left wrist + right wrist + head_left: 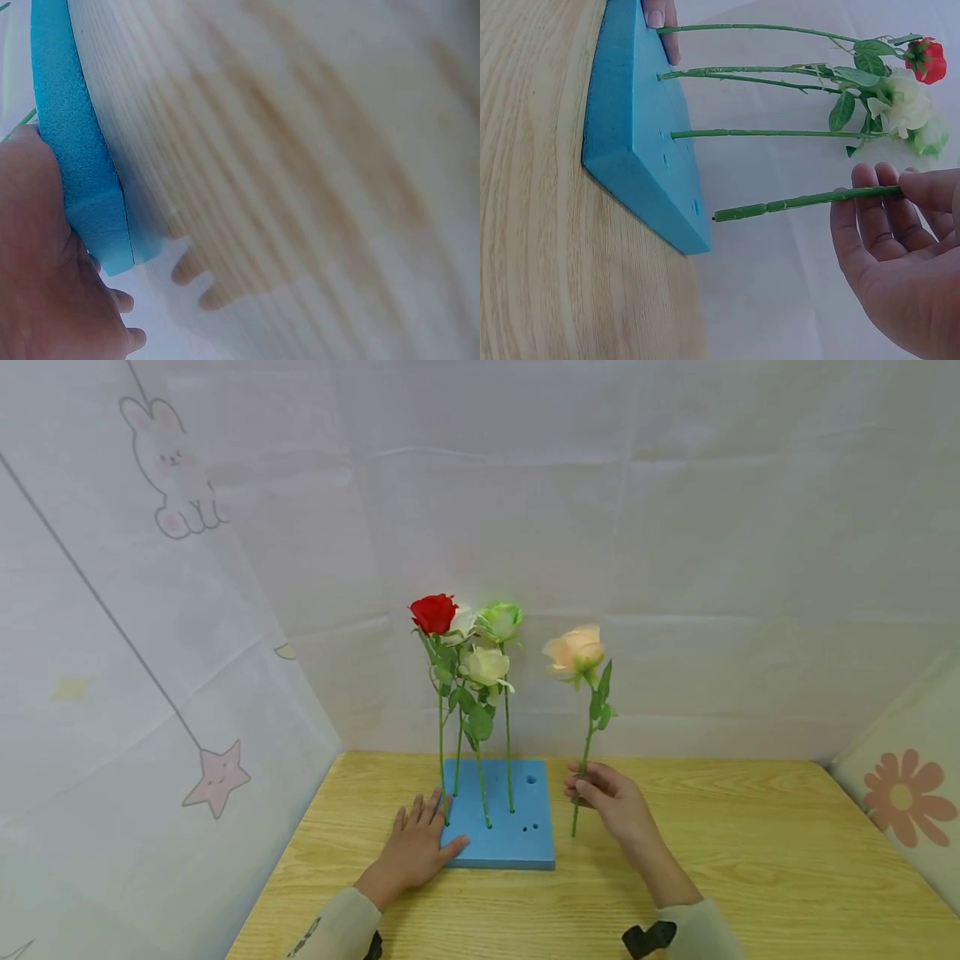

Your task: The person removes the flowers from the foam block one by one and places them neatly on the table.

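Note:
A peach rose (pixel 576 650) stands nearly upright in my right hand (pixel 611 797), its green stem (pixel 802 201) pinched between thumb and fingers. The stem's lower end hangs free, just right of the blue foam block (pixel 501 852). My left hand (pixel 416 843) rests with spread fingers on the block's left edge, thumb along the near left corner. Standing in the block are a red rose (pixel 433 613), a white rose (pixel 462 622), a green rose (pixel 500 622) and a cream rose (pixel 486 666). Several small holes (pixel 532 780) show on the block's right part.
The block lies on a wood-grain table (pixel 750 835). Behind it hangs a pale cloth backdrop (pixel 712 568), close to the table's far edge. Printed cloth walls (pixel 150 652) rise at the sides. Dark straps (pixel 649 938) sit at the wrists.

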Motion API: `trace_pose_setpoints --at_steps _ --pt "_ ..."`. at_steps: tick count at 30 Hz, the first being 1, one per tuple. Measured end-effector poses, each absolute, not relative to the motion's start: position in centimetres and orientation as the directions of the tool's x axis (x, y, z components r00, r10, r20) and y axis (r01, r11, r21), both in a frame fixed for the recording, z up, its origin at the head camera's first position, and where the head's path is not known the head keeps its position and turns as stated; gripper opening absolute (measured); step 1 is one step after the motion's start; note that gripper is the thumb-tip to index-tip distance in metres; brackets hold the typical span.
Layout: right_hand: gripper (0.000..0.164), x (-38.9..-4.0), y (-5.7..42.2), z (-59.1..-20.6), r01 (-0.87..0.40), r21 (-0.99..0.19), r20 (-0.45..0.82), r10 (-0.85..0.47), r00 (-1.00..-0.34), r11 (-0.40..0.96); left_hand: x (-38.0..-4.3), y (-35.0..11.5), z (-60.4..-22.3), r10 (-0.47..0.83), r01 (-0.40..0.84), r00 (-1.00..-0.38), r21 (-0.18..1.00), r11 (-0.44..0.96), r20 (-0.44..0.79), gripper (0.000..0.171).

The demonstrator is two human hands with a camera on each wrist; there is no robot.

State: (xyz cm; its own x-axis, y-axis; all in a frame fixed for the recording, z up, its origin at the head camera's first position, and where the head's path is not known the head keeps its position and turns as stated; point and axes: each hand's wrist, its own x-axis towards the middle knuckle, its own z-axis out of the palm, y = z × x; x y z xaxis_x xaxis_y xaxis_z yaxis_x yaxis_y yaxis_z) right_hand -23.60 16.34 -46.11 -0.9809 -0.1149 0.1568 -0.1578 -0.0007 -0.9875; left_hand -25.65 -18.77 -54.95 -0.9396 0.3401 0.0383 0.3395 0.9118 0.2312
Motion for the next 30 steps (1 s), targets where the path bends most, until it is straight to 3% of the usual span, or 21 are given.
trace_pose_setpoints --at_steps 30 --pt "0.043 -21.1 21.9 -46.3 -0.170 -0.976 0.154 -0.121 -0.981 0.135 -25.9 -18.8 -55.0 0.349 0.342 -0.937 0.276 0.898 0.027 0.089"
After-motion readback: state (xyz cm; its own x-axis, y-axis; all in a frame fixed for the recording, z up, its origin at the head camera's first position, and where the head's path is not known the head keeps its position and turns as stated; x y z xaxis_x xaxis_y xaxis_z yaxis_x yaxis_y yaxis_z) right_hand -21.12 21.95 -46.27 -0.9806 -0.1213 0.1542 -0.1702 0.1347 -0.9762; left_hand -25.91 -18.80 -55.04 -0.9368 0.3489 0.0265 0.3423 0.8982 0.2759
